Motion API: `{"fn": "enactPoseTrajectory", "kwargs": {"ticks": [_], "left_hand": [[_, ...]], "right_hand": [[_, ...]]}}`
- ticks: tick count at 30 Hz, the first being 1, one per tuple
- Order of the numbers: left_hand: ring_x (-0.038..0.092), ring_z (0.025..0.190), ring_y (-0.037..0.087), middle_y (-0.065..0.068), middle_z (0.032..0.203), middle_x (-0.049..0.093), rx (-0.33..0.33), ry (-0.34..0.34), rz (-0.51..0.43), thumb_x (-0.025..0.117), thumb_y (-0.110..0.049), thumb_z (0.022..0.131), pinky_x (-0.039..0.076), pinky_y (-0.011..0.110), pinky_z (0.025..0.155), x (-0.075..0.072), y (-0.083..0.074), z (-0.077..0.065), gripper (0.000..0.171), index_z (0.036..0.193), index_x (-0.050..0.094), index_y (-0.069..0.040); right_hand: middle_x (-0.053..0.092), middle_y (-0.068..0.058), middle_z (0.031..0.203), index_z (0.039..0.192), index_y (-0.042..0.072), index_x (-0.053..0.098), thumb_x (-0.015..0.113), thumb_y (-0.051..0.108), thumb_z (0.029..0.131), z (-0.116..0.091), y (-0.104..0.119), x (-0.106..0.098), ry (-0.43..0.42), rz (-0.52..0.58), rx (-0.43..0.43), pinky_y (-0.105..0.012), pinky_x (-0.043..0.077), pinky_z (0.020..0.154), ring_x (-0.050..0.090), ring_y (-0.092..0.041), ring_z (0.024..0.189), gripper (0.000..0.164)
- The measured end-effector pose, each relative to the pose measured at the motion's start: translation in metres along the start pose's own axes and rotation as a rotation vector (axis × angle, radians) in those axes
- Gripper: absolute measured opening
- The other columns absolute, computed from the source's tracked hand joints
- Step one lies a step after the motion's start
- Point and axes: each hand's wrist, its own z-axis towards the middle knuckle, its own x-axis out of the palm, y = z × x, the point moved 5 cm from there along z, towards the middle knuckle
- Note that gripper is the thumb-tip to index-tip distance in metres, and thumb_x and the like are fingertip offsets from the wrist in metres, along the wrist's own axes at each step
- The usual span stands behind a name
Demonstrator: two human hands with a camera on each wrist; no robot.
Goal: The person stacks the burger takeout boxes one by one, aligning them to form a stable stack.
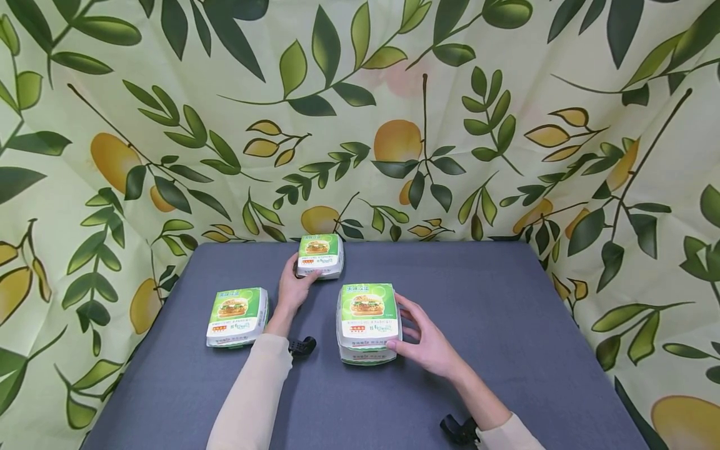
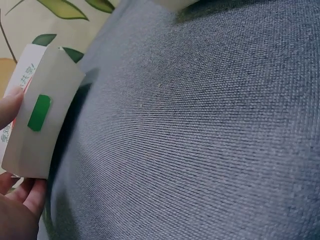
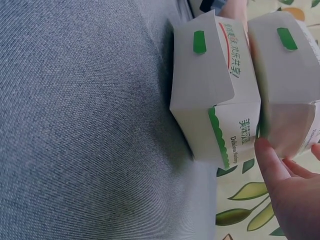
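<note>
In the head view we find the far box (image 1: pixel 320 250) by the far edge of the dark table (image 1: pixel 478 300), clamped by the left hand (image 1: pixel 295 287), thumb on its near side and fingers round its left. We take it that this hold suits so squat a shape, and it leaves most of the printed lid uncovered. The left box (image 1: pixel 236 315) stands alone on the table, touched by neither hand. Further right, and nearer than the far box, the upper box (image 1: pixel 368 309) sits on the lower box (image 1: pixel 367 356) with sides roughly in line — presumably because flat, square lids bear one another well. The right hand (image 1: pixel 430 347) clasps the upper box from its right, thumb at the near corner, likely to steady it.

In the left wrist view we see fingertips curled at one end of the far box; whether its base lies fully on the table we cannot tell.

In the right wrist view the lower box bears on the table, and one fingertip lies by the seam above it — a spot which, we judge, helps line the two up
</note>
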Motion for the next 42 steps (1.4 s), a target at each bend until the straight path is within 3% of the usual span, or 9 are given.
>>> {"fn": "enactPoseTrajectory", "kwargs": {"ticks": [5, 18, 24, 37, 42], "left_hand": [[0.045, 0.135, 0.031, 0.019, 0.153, 0.043, 0.008, -0.01, -0.026, 0.079, -0.024, 0.091, 0.035, 0.044, 0.112, -0.001, -0.005, -0.002, 0.085, 0.158, 0.031, -0.005], [0.056, 0.114, 0.028, 0.017, 0.138, 0.058, 0.048, -0.01, -0.064, 0.081, -0.023, 0.089, 0.045, 0.038, 0.095, -0.008, -0.034, -0.015, 0.082, 0.157, 0.036, -0.009], [0.058, 0.108, 0.026, 0.015, 0.134, 0.059, 0.066, -0.011, -0.066, 0.082, -0.022, 0.088, 0.047, 0.03, 0.087, -0.013, -0.048, -0.021, 0.082, 0.156, 0.038, -0.011], [0.058, 0.11, 0.026, 0.015, 0.138, 0.055, 0.139, -0.009, -0.09, 0.083, -0.023, 0.087, 0.046, 0.029, 0.089, -0.025, -0.075, -0.042, 0.08, 0.154, 0.041, -0.011], [0.057, 0.113, 0.027, 0.015, 0.137, 0.051, 0.179, 0.0, -0.119, 0.084, -0.021, 0.087, 0.047, 0.043, 0.096, -0.027, -0.086, -0.051, 0.079, 0.153, 0.041, -0.009]], "right_hand": [[0.03, -0.009, 0.16, 0.16, 0.02, 0.03, 0.082, 0.019, 0.088, 0.0, 0.001, 0.0, 0.003, 0.001, -0.008, -0.029, 0.044, 0.107, 0.039, -0.036, 0.141, 0.088], [0.03, -0.009, 0.16, 0.16, 0.02, 0.03, 0.082, 0.019, 0.088, 0.0, 0.002, 0.0, -0.002, 0.012, 0.002, -0.03, 0.044, 0.108, 0.038, -0.036, 0.141, 0.088], [0.029, -0.009, 0.16, 0.16, 0.02, 0.03, 0.082, 0.02, 0.088, -0.001, 0.001, -0.002, -0.014, -0.003, 0.012, -0.036, 0.044, 0.109, 0.039, -0.034, 0.141, 0.088], [0.03, -0.011, 0.159, 0.159, 0.019, 0.031, 0.082, 0.02, 0.088, 0.0, 0.0, -0.002, -0.023, 0.005, 0.017, -0.048, 0.041, 0.11, 0.038, -0.039, 0.141, 0.088], [0.031, -0.01, 0.159, 0.159, 0.019, 0.032, 0.083, 0.018, 0.088, 0.0, 0.001, -0.002, -0.021, 0.01, 0.013, -0.048, 0.041, 0.11, 0.038, -0.038, 0.141, 0.088]]}}
